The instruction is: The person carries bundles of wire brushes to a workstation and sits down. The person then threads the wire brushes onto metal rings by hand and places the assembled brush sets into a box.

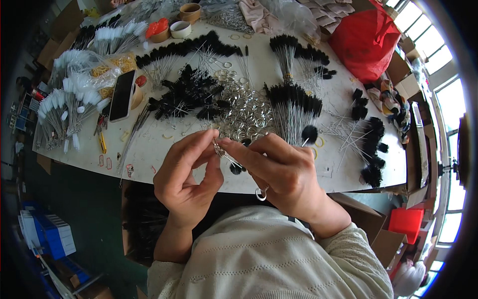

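left hand (186, 177) + right hand (279, 172): grip pinching small brush (234, 167) | ring pile (246, 114), black brushes (294, 104) behind

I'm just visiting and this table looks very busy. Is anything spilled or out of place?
Mostly sorted piles, but a few things look loose: single black-tipped wire brushes lie scattered at odd angles on the table's right side, and the metal rings spread in a loose heap mid-table. Nothing looks broken.

metal ring (217, 147) | pinched, fingertips | black-tipped wire brushes (236, 167) | hanging beneath
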`<state>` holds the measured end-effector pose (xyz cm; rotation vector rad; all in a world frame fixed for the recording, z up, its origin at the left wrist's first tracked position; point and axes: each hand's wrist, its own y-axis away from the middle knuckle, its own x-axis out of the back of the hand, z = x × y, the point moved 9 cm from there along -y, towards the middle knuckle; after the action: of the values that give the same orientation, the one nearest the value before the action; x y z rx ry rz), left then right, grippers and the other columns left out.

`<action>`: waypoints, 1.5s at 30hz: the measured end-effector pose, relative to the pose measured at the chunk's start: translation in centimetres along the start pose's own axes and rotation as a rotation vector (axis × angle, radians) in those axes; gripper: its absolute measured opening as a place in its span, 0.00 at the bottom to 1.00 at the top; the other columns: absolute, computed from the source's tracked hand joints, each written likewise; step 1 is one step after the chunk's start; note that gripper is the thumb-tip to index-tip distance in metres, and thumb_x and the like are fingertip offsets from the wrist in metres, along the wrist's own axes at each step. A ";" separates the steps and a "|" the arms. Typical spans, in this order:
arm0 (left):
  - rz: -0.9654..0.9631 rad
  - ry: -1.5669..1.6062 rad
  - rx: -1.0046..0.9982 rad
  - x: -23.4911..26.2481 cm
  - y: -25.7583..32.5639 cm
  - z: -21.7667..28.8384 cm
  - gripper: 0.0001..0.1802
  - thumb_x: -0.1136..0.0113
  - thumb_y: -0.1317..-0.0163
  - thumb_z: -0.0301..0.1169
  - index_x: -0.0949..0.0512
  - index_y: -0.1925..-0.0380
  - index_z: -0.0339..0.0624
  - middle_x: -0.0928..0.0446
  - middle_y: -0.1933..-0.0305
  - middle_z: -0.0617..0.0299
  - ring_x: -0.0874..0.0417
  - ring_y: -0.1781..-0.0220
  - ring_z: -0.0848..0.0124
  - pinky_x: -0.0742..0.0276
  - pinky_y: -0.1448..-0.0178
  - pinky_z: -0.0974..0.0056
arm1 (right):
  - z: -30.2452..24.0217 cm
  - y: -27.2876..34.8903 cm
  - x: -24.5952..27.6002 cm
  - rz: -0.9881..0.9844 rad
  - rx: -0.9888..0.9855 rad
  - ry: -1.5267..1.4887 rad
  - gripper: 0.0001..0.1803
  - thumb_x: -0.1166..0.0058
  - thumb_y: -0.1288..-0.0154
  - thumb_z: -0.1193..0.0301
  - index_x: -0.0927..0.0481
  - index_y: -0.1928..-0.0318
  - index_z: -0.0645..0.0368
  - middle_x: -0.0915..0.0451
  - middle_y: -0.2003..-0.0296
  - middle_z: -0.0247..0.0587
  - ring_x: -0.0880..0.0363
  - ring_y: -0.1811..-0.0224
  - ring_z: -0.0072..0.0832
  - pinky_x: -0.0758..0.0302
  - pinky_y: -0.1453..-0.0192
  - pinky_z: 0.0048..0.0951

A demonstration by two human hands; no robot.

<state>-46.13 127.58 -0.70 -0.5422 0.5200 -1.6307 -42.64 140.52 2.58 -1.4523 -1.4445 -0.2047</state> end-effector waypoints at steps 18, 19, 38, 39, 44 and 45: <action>-0.112 0.103 0.000 -1.4 -0.7 1.2 0.19 0.51 0.47 0.09 0.26 0.53 0.25 0.24 0.53 0.46 0.16 0.59 0.61 0.16 0.58 0.68 | -1.6 1.6 1.5 0.183 0.158 0.108 0.30 0.41 0.63 0.81 0.19 0.51 0.59 0.28 0.75 0.30 0.28 0.83 0.17 0.32 0.84 0.22; -0.132 0.078 -0.003 -1.4 -0.8 1.1 0.19 0.51 0.46 0.09 0.26 0.53 0.25 0.24 0.53 0.46 0.16 0.59 0.61 0.16 0.58 0.68 | -1.5 1.5 1.5 0.182 0.157 0.106 0.30 0.41 0.63 0.81 0.19 0.51 0.59 0.28 0.75 0.30 0.28 0.83 0.17 0.32 0.84 0.22; -0.101 -0.113 -0.084 -1.0 -1.6 2.4 0.20 0.43 0.49 0.10 0.25 0.53 0.26 0.23 0.54 0.46 0.17 0.61 0.68 0.17 0.59 0.70 | 0.6 0.7 2.6 0.384 0.035 -0.106 0.27 0.40 0.58 0.87 0.17 0.53 0.55 0.30 0.70 0.33 0.30 0.75 0.20 0.30 0.75 0.20; -0.102 -0.117 -0.083 -1.1 -1.6 2.4 0.20 0.43 0.49 0.10 0.25 0.53 0.26 0.23 0.54 0.46 0.17 0.61 0.68 0.17 0.59 0.70 | 0.7 0.6 2.6 0.401 0.042 -0.100 0.26 0.39 0.59 0.87 0.17 0.54 0.55 0.30 0.71 0.33 0.30 0.76 0.20 0.30 0.76 0.21; -0.094 -0.177 -0.101 -1.3 -1.7 2.5 0.19 0.42 0.49 0.11 0.24 0.54 0.27 0.23 0.55 0.47 0.18 0.62 0.70 0.18 0.61 0.72 | 0.9 0.6 2.1 0.435 0.051 -0.092 0.25 0.39 0.60 0.86 0.16 0.57 0.55 0.28 0.74 0.32 0.30 0.78 0.22 0.31 0.78 0.22; -0.096 -0.177 -0.100 -1.4 -1.7 2.5 0.19 0.42 0.49 0.11 0.24 0.54 0.27 0.23 0.55 0.47 0.18 0.62 0.70 0.18 0.61 0.72 | 0.8 0.6 1.9 0.433 0.040 -0.082 0.25 0.39 0.61 0.86 0.15 0.57 0.55 0.29 0.74 0.32 0.29 0.78 0.22 0.30 0.78 0.23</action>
<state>-45.77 129.07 2.21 -0.7893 0.4513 -1.6349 -42.03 142.51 3.29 -1.7158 -1.1550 0.1550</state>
